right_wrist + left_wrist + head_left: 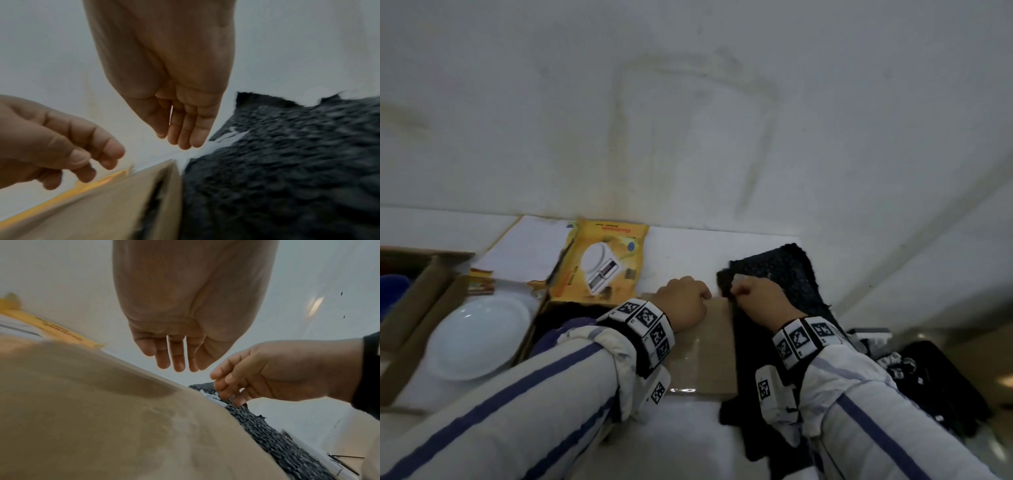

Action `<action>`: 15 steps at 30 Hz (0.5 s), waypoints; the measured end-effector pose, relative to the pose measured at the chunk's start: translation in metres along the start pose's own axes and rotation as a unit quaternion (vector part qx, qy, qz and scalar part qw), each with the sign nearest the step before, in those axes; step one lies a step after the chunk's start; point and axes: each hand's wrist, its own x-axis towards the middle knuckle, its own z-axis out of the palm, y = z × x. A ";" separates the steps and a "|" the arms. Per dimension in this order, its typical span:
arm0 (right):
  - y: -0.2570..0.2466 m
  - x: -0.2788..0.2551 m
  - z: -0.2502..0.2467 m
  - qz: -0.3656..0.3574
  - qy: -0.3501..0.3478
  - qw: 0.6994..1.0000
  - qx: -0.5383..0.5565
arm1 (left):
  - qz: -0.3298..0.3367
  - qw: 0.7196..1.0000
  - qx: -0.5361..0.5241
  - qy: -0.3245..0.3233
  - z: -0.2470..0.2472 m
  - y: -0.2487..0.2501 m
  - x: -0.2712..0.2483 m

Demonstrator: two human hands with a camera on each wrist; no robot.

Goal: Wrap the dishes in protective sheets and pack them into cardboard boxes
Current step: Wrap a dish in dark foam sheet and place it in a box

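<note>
A brown cardboard box (717, 342) lies closed under my left hand (702, 295), whose wrist rests on its flap. In the left wrist view that hand (174, 360) hangs with fingers loosely curled and holds nothing. A black bubble sheet (784, 270) lies against the box's right side. My right hand (738, 291) pinches the sheet's near corner, where a scrap of white tape (209, 396) sticks. The pinch shows in the left wrist view, right hand (226, 391) on the black sheet (277, 443). A white plate (479, 339) sits unwrapped in an open box (414, 329) at the left.
A yellow kitchen-scale carton (602, 267) leans behind the boxes beside white paper (527, 246). More black sheets and dark items (935, 377) are piled at the right. The white wall (688, 120) rises right behind the counter.
</note>
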 end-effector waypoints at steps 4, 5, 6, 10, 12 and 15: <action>0.055 -0.001 -0.008 0.042 -0.006 0.998 -0.053 | -0.001 1.000 0.018 -0.001 0.016 0.034 0.026; 0.065 0.000 -0.005 0.040 -0.024 0.996 -0.073 | -0.005 1.000 0.025 0.002 0.020 0.041 0.031; 0.072 0.000 -0.003 0.033 -0.050 0.993 -0.097 | -0.009 0.999 0.035 0.006 0.024 0.047 0.036; 0.084 0.004 0.009 0.002 -0.058 0.989 -0.135 | -0.025 0.998 0.064 0.004 0.035 0.064 0.049; 0.087 0.006 0.013 -0.014 -0.016 0.992 -0.123 | -0.028 0.996 0.081 -0.021 0.039 0.066 0.052; 0.091 0.007 0.014 -0.037 0.008 0.994 -0.099 | -0.030 0.995 0.087 -0.036 0.039 0.067 0.053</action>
